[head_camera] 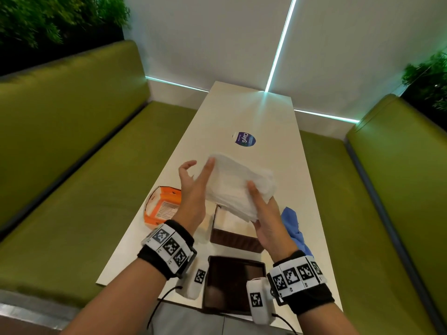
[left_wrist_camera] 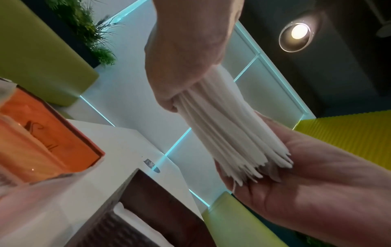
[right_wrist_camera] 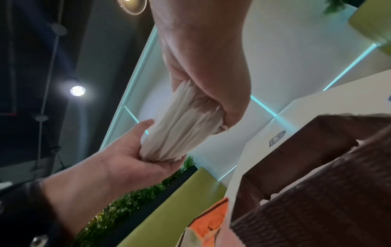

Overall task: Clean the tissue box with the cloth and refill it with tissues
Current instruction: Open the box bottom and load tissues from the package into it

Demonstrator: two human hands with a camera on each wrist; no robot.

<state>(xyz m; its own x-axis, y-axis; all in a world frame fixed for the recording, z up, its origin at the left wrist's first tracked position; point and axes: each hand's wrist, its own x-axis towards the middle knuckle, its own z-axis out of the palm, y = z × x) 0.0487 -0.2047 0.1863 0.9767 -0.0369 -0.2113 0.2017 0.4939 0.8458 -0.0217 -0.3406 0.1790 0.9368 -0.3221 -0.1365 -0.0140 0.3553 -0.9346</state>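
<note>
A thick stack of white tissues (head_camera: 238, 184) hangs in the air between both hands, above the open brown tissue box (head_camera: 232, 240). My left hand (head_camera: 196, 175) grips the stack's left end, thumb on top; the left wrist view shows the sheets (left_wrist_camera: 222, 130) bunched in that grip. My right hand (head_camera: 261, 209) pinches the near right end, thumb on top and fingers beneath, seen closely on the tissues (right_wrist_camera: 182, 130). White tissue lies inside the box (left_wrist_camera: 152, 200). The crumpled blue cloth (head_camera: 295, 228) lies on the table right of the box, untouched.
The dark brown lid (head_camera: 232, 286) lies at the white table's (head_camera: 266, 122) near edge. An opened orange tissue pack (head_camera: 162, 206) sits left of the box. A round blue sticker (head_camera: 244, 139) marks the table farther out. Green benches (head_camera: 72, 165) flank both sides.
</note>
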